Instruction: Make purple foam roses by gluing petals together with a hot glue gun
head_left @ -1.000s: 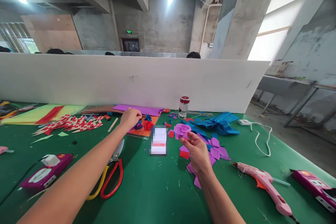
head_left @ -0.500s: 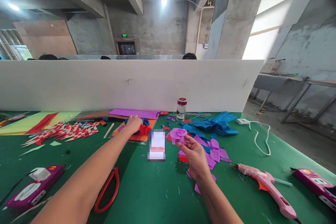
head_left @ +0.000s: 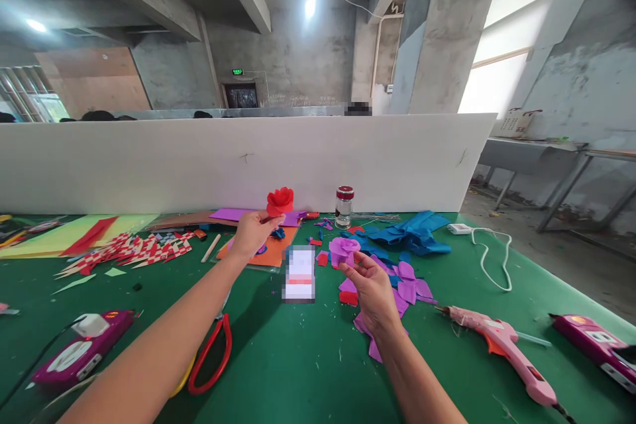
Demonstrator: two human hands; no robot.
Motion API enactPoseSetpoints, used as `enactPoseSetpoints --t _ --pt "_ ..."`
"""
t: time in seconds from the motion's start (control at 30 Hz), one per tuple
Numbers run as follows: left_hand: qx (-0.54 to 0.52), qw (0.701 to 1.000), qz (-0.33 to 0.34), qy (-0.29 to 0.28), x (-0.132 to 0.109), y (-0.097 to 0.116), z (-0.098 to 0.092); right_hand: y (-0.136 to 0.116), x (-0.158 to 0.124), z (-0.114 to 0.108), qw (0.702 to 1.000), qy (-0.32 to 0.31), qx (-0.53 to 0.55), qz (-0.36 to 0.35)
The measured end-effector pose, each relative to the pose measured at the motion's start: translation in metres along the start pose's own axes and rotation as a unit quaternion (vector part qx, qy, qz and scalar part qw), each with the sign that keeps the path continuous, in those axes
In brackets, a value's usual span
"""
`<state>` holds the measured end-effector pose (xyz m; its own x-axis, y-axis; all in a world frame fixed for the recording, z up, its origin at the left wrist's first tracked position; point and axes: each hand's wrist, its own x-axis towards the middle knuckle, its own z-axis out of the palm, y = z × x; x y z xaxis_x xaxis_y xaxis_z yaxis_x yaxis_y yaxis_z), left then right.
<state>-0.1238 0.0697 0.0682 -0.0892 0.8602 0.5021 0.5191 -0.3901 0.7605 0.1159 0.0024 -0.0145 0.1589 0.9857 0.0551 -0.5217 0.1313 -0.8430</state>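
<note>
My left hand (head_left: 252, 233) pinches a red paper flower (head_left: 280, 201) from below and holds it up in front of the white board. In my right hand (head_left: 371, 288), between thumb and fingers, is a purple paper flower (head_left: 344, 251). Beneath the left hand lies an orange sheet (head_left: 285, 238) with a dark blue piece on it. Around the right hand are loose purple petals (head_left: 407, 291) and several red scraps (head_left: 348, 298). A phone (head_left: 300, 271) with a blurred screen lies between the two hands.
A pink glue gun (head_left: 501, 343) lies at right, near a purple power strip (head_left: 596, 344). Another power strip (head_left: 82, 351) and red-handled scissors (head_left: 211, 358) are at left. A lidded glass jar (head_left: 344, 209) stands before the white board (head_left: 199, 165). Blue paper (head_left: 412, 232) lies behind the petals.
My left hand has lifted the red flower up from the orange sheet. My right hand still holds the purple flower, shifted slightly right.
</note>
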Motion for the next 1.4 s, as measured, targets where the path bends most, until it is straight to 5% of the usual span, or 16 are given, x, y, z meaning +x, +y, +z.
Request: enactPoseSetpoints --t 0.17,0.43,1.13,1.4 --pt "-0.307 0.917 -0.227 -0.114 -0.052 0.041 0.018 -0.001 -0.001 -0.001 1.0 -0.009 -0.006 -0.008" --pt "-0.388 0.84 -0.346 -0.156 -0.077 0.043 0.026 0.0 -0.001 -0.001 1.0 -0.028 -0.002 -0.005" --pt "-0.346 0.863 -0.327 -0.169 -0.083 0.033 0.024 -0.005 -0.003 0.0 0.999 -0.041 0.011 0.002" --pt "-0.269 0.908 -0.292 -0.131 -0.065 0.013 0.022 -0.004 -0.003 -0.001 1.0 -0.017 0.003 0.002"
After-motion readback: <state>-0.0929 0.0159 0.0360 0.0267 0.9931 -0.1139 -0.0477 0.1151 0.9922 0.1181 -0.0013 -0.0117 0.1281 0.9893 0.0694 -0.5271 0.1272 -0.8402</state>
